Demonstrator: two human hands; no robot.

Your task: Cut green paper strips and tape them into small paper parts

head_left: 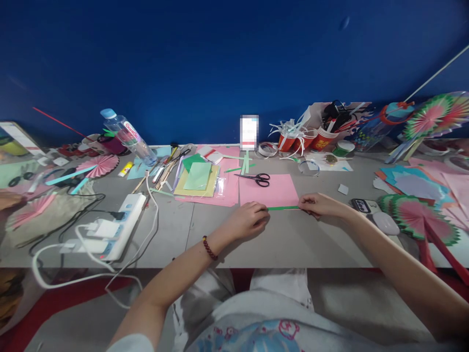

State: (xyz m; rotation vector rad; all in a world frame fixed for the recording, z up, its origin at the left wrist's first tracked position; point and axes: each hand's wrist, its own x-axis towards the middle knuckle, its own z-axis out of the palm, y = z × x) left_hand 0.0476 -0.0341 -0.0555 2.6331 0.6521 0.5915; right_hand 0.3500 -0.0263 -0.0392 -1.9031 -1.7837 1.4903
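A narrow green paper strip [284, 208] lies along the near edge of a pink paper sheet [282, 188] on the grey table. My left hand [252, 218] is closed at the strip's left end, its curled fingers hiding that end and the sheet's near left corner. At the right end, my right hand [313, 204] pinches the strip at the sheet's near right corner. Black-handled scissors [262, 180] rest across the far part of the sheet. I cannot tell whether the strip is stuck to the sheet.
Stacked coloured papers [198, 176] lie left of the sheet. Further left are a power strip [126, 225] with cables and a leaning plastic bottle [130, 137]. A phone [249, 132] stands behind. Paper cups [322, 139], a mouse [385, 223] and folded paper fans [421, 220] are to the right.
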